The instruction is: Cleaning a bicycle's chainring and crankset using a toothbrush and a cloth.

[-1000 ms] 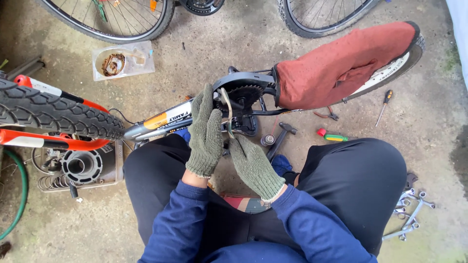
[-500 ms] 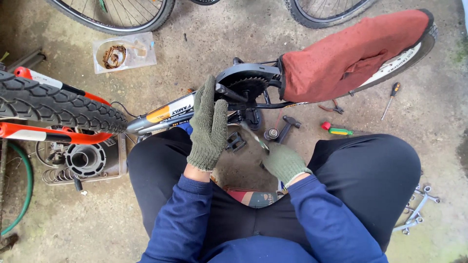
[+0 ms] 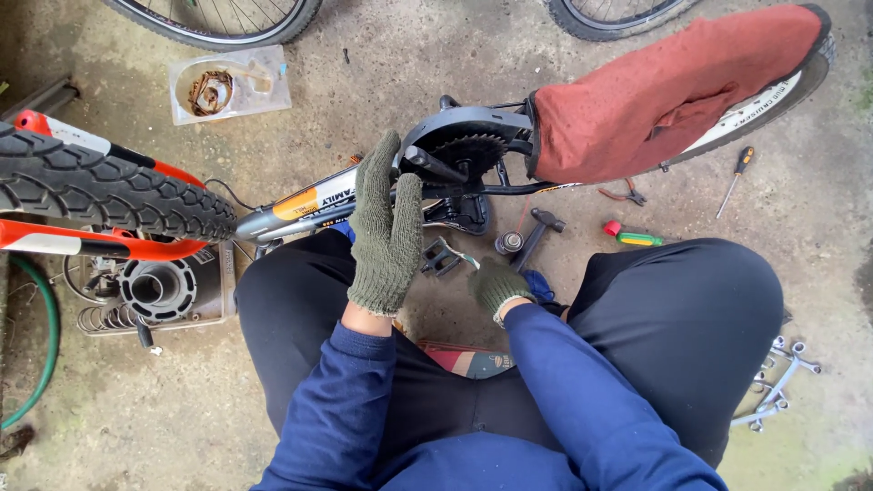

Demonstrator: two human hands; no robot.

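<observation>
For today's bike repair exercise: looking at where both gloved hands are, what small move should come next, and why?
Probably lift the right hand with what looks like a pedal up to the crank arm. The left hand already lies open against the crank by the chainring, while the pedal sits low, apart from it.

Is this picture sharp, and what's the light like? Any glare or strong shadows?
Head view: soft, even daylight, no hard shadows or glare on the concrete floor. The left hand and the chainring look crisp; the right hand is slightly soft. The wide lens bends things near the edges, such as the tyre.
</observation>
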